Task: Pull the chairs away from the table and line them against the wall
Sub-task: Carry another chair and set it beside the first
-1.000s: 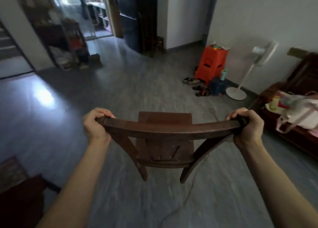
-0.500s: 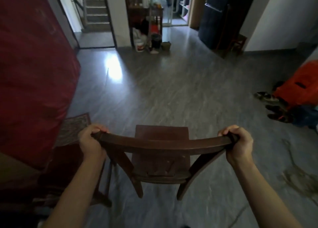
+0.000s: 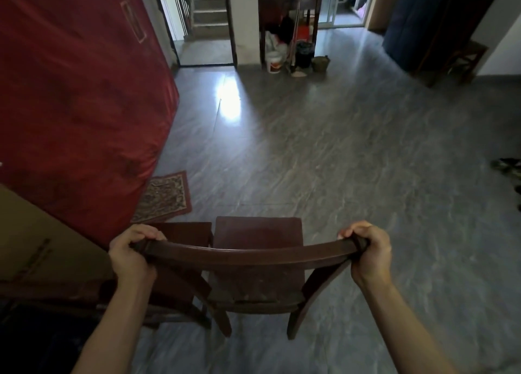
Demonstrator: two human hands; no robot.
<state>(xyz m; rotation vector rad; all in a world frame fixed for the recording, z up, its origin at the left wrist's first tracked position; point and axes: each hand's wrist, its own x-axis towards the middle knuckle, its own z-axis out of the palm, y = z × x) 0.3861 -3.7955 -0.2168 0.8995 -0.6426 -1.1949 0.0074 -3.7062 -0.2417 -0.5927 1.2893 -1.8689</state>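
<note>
I hold a dark wooden chair (image 3: 258, 249) by its curved top rail, low in the middle of the head view, its seat facing away from me. My left hand (image 3: 131, 256) grips the rail's left end. My right hand (image 3: 369, 253) grips the right end. A second dark wooden chair (image 3: 186, 234) stands right beside it on the left, its seat edge almost touching the held chair's seat and partly hidden behind my left arm.
A large red cloth-covered mass (image 3: 76, 105) fills the left side, with a patterned mat (image 3: 165, 197) at its foot. Grey tiled floor (image 3: 338, 162) stretches ahead. Buckets (image 3: 273, 62) and a shelf stand by the far doorway. Shoes (image 3: 507, 166) lie at the right edge.
The view has swung left, away from the orange stools and fan toward the red cloth. The held chair has come next to the second chair. Both hands keep the same grip.
</note>
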